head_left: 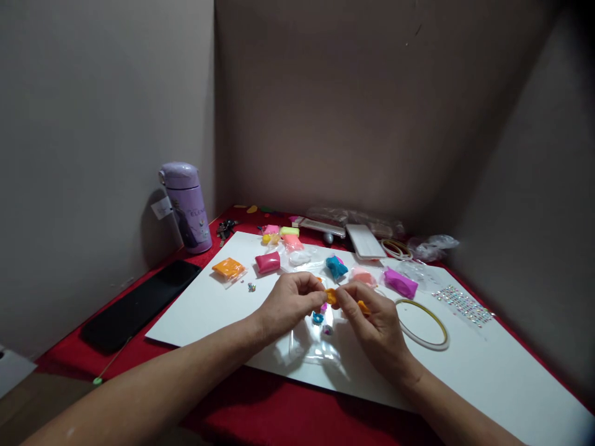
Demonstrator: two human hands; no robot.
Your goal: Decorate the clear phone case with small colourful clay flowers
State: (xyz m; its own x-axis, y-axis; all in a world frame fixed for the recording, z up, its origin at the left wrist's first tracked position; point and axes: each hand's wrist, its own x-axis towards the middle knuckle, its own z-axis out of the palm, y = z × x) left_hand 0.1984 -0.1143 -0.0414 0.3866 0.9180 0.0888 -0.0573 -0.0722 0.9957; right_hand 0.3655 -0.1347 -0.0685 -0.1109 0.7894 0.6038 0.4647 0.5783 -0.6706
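As the left hand (289,303) and the right hand (375,322) draw close, the fingers of both are pinched on a piece of orange clay (331,296), held above a white board (469,371). Relative to the clay, a teal ring-shaped piece (318,318) lies at seven o'clock, a teal packet (336,267) at twelve, a purple packet (400,283) at three and a red packet (268,262) at ten; farther out at ten stands a lilac flask (189,210).
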